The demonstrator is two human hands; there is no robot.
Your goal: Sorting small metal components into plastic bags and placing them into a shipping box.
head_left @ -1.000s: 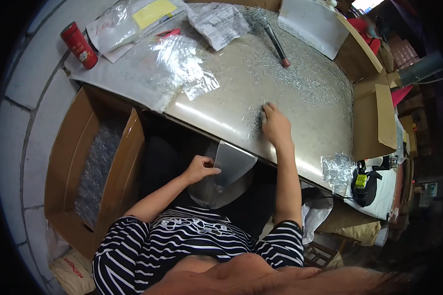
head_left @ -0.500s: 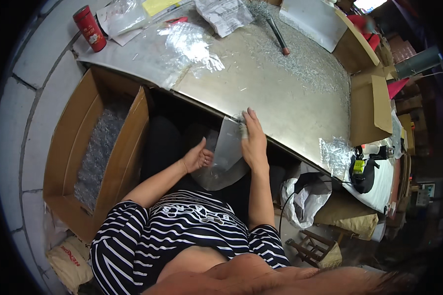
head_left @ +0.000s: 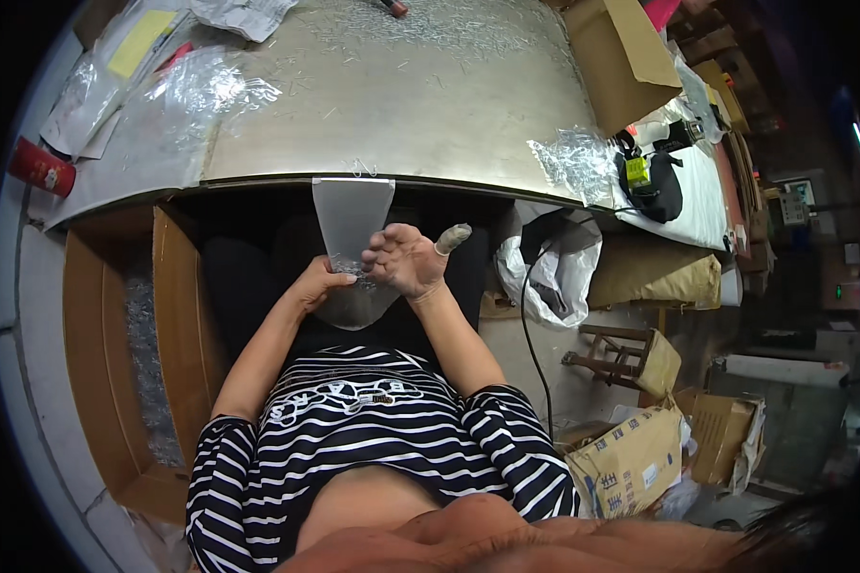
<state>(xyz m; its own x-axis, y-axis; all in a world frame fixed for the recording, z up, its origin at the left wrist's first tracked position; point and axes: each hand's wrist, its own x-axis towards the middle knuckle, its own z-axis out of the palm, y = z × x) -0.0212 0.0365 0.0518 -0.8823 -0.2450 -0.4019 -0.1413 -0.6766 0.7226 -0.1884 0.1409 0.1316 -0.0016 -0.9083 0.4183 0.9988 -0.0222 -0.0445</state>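
Note:
My left hand (head_left: pixel 317 283) grips the lower part of a translucent plastic bag (head_left: pixel 352 214) from the left. The bag hangs below the front edge of the metal-topped table (head_left: pixel 449 105), its mouth up against that edge. My right hand (head_left: pixel 406 259) is at the bag's right side, palm turned up. Its fingers are curled against the plastic and its thumb, wearing a pale finger cot, sticks out. Small shiny metal pieces (head_left: pixel 420 24) lie scattered on the tabletop, and a few show inside the bag near my fingers.
An open cardboard box (head_left: pixel 177 315) with shiny pieces stands on the floor at my left. A red can (head_left: pixel 43 167) and clear plastic sheets (head_left: pixel 196 91) lie on the table's left. To the right are a cardboard box (head_left: pixel 621 57), a black device (head_left: pixel 652 181), a white bag (head_left: pixel 545 263) and a wooden stool (head_left: pixel 631 358).
My right hand came off the tabletop, down over the edge to the bag, then turned palm up beside it. My left hand kept hold of the bag, which now hangs lower.

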